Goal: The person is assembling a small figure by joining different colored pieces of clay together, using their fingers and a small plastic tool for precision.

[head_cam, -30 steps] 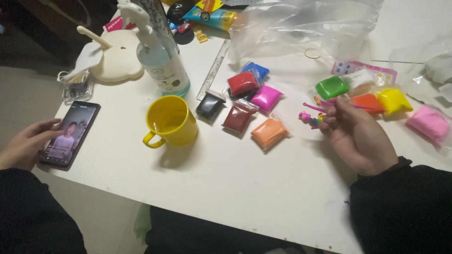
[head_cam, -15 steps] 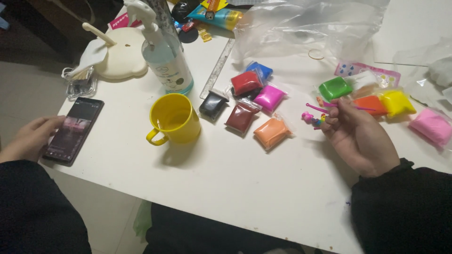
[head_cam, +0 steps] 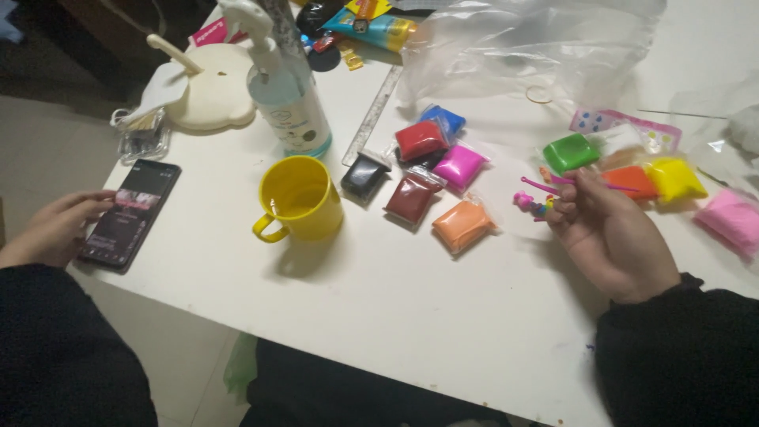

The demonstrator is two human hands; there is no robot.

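1. Small clay figure (head_cam: 528,204), right of the yellow mug (head_cam: 300,198): right hand (head_cam: 613,237) fingers closed on it; judged light, soft, easily deformed. Hold at its base.
2. Left hand (head_cam: 55,229), left of the mug, rests open-fingered on a phone (head_cam: 130,213).
3. Orange clay packet (head_cam: 464,225) lies between mug and figure.

Setting: a home craft or hobby table, not a workplace. Evidence on the white tabletop (head_cam: 411,316): small bags of coloured modelling clay (head_cam: 462,225) at centre and toward 2 o'clock, a yellow mug (head_cam: 300,198) near centre, a clear spray bottle (head_cam: 288,111) at 11 o'clock, a smartphone (head_cam: 130,213) at 9 o'clock. Crumpled clear plastic packaging (head_cam: 530,47) lies at 1 o'clock beside a tube (head_cam: 371,28) and household oddments at 12 o'clock.
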